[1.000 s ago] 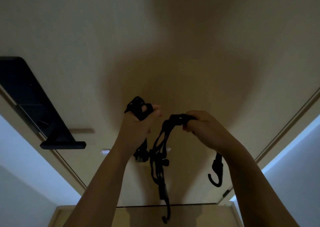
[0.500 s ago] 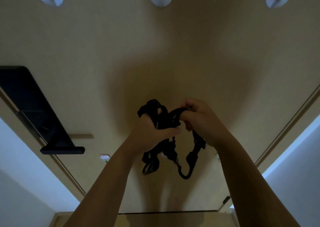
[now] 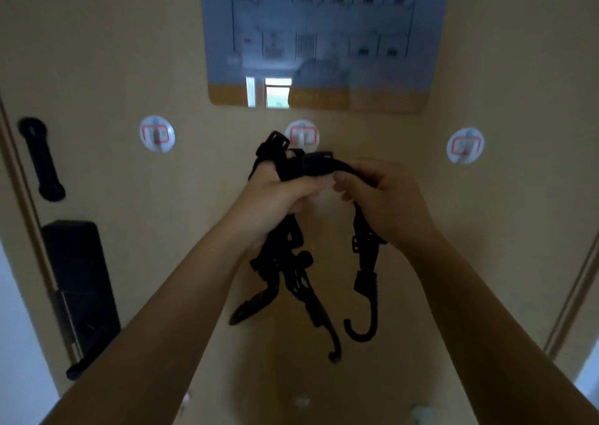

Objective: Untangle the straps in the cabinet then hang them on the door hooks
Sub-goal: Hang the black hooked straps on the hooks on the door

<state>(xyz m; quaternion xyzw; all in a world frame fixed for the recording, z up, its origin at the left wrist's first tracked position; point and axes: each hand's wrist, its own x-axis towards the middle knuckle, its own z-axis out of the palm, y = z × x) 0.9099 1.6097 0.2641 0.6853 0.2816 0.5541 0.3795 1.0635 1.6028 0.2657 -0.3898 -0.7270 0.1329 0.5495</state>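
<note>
Left hand [image 3: 278, 194] grips a black bunch of straps [image 3: 291, 272], its fingers curled round them. The right hand [image 3: 385, 197], just beside it, pinches the top of one strap between thumb and fingertips.

Behind both stands a tan door [image 3: 97, 51] that fills nearly the whole view, with its frame [image 3: 580, 295] running down the right edge. High on the door is a large blue-grey chart [image 3: 324, 35], glossy and too blurred to read. At the left edge sits a black lock with a lever handle [image 3: 81, 278], and above it a slim black bar [image 3: 40, 158].

Below the chart three round white stick-on hooks form a row: left hook [image 3: 157, 133], middle hook [image 3: 301, 136], right hook [image 3: 465, 145]. The straps are held in the air before the door. Their top loop is just beside the middle hook, and their curved ends [image 3: 359, 330] dangle between the forearms.
</note>
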